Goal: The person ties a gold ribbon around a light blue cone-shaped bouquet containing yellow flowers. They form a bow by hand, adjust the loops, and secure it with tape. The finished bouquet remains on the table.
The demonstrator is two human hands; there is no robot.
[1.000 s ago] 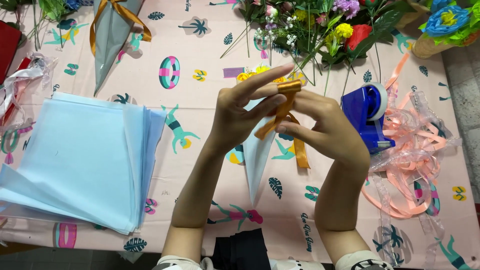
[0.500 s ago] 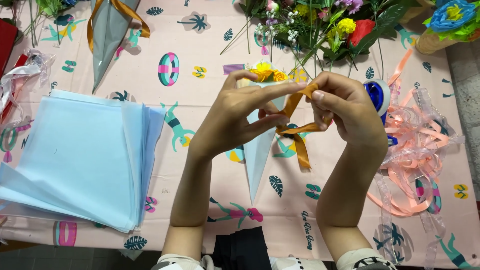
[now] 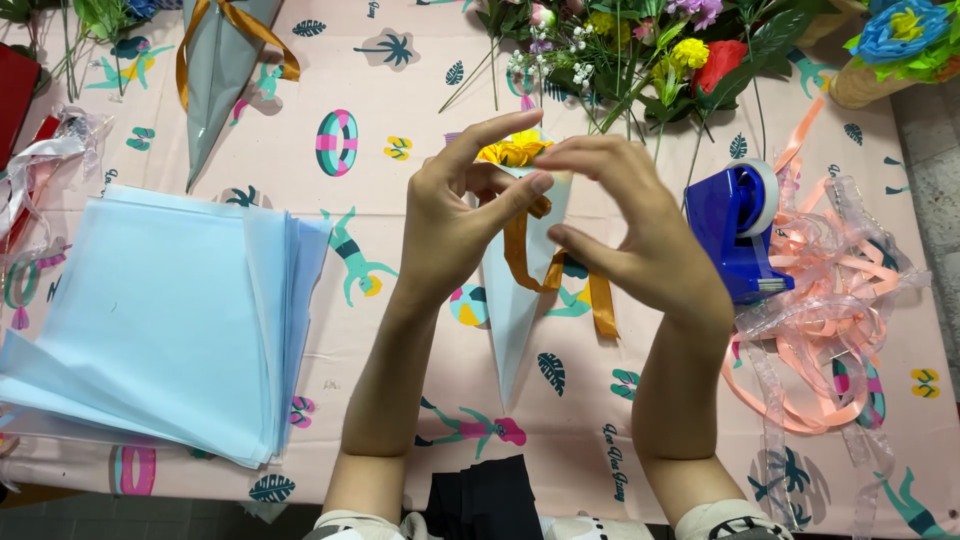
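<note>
both hands held a light blue paper cone (image 3: 515, 300) above the table (image 3: 400, 90); left hand (image 3: 455, 225) pinched its rim, right hand (image 3: 625, 225) fingers closed narrowly over the gold ribbon (image 3: 525, 255). a loosened pinch risked the ribbon slipping undone.

No labels, signs or screens in view. Nearest to packaging: two wrapping cones. Pale blue paper cone (image 3: 515, 300) at centre, tip pointing toward the viewer, yellow flower in its mouth, orange-brown ribbon around it, held between both hands. Grey-blue cone (image 3: 215, 80) lies top left on the tablecloth, tip also toward the viewer, same ribbon colour tied near its wide end.
</note>
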